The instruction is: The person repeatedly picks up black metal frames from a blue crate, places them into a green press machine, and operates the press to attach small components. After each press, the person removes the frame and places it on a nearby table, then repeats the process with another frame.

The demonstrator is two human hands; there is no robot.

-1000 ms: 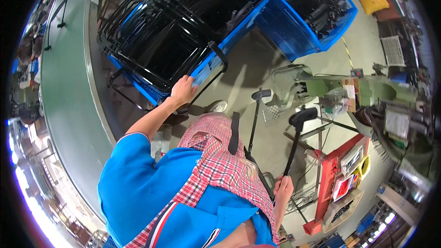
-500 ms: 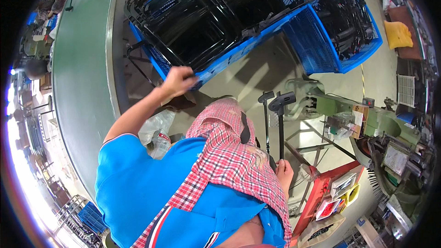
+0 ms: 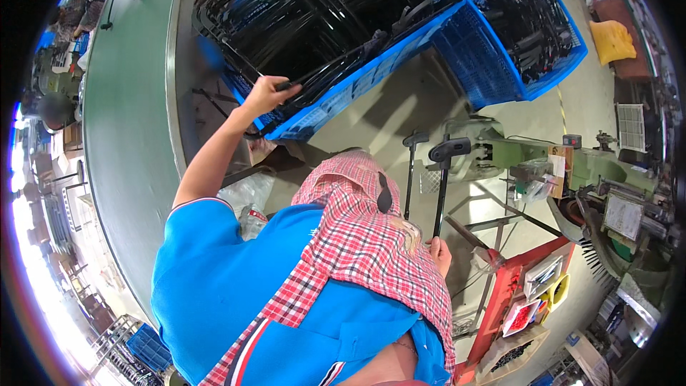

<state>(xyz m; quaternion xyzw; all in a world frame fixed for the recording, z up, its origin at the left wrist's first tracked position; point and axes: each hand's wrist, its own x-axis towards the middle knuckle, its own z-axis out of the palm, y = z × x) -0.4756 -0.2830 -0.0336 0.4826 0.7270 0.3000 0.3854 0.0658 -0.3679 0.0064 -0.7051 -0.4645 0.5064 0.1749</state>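
My left hand (image 3: 267, 96) reaches to the near-left rim of a long blue crate (image 3: 343, 106) full of black bent tube frames (image 3: 314, 32). Its fingers are closed on a dark rod end at the crate's edge; how far the piece runs among the others is hard to see. My right hand (image 3: 440, 256) is low beside my apron, partly hidden by it. It grips a black tube (image 3: 441, 204) standing up, topped by a black plastic head (image 3: 449, 149). Just left of it stands a second, thinner tube (image 3: 409, 179) with a similar head; its lower end is behind the apron.
A smaller blue crate (image 3: 518, 89) of black parts adjoins at the right. A green machine (image 3: 593, 182) stands to my right, above a red stand (image 3: 493, 307) with small parts boxes. A green-topped table (image 3: 128, 136) runs along my left. A plastic bag (image 3: 250, 189) lies by my left side.
My left hand has moved up and slightly left at the crate's edge and now pinches a dark rod end. The tubes by my right hand have shifted slightly.
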